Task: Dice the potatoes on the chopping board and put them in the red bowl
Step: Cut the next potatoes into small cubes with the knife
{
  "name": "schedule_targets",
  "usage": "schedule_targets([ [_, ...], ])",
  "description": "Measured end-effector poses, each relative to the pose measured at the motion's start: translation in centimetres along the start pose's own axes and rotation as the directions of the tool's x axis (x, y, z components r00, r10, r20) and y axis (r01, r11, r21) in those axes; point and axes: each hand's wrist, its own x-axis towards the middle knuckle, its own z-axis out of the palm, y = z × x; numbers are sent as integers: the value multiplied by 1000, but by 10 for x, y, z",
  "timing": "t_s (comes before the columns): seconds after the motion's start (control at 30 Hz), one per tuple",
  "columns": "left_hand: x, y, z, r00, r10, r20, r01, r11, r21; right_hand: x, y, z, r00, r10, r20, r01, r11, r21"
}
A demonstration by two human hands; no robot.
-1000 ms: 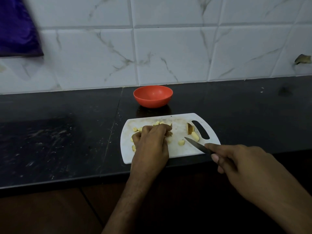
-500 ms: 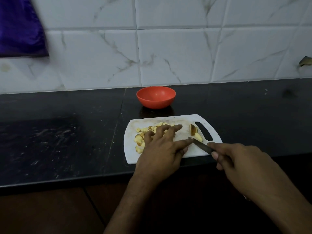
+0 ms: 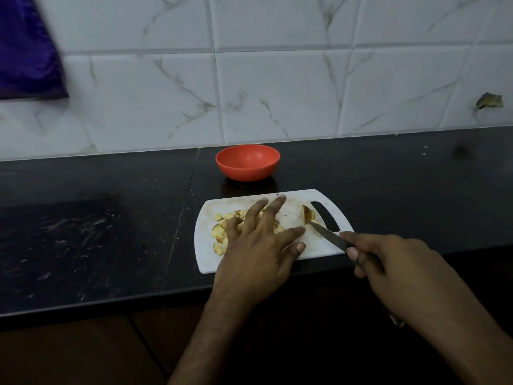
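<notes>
On the chopping board (image 3: 211, 262), diced potatoes (image 3: 222, 234) lay under the left hand (image 3: 255, 254), its grip wide.
Right hand (image 3: 394, 273) held the knife (image 3: 327, 236); red bowl (image 3: 248, 162) stood beyond.

I see the chopping board (image 3: 211, 262) near the bench (image 3: 83, 232) front edge, the bowl (image 3: 248, 162) just behind it. Diced potato (image 3: 220, 232) lies on the board's left, one larger piece (image 3: 307, 214) to the right beside the handle slot.
</notes>
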Motion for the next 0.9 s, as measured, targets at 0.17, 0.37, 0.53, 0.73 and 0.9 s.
schedule_targets([
  [0.17, 2, 4, 0, 988, -155, 20, 154, 987, 40, -1, 0, -2, 1000, 20, 8, -20, 1000, -5],
  [0.37, -2, 2, 2, 999, 12, -30, -13, 998, -60, -1, 4, -6, 997, 44, -55, -45, 999, -5],
  [0.53, 1, 1, -1, 996, -25, -84, 14, 992, -125, -7, 3, -9, 997, 79, -19, -80, 995, -65],
  [0.73, 16, 28, -3, 991, -31, -127, 14, 991, -134, -15, -4, -9, 999, 26, 37, -24, 999, -38],
  [0.9, 20, 28, 3, 989, -100, -107, 75, 973, -219, -17, -5, -16, 999, 50, 19, -49, 997, -60],
])
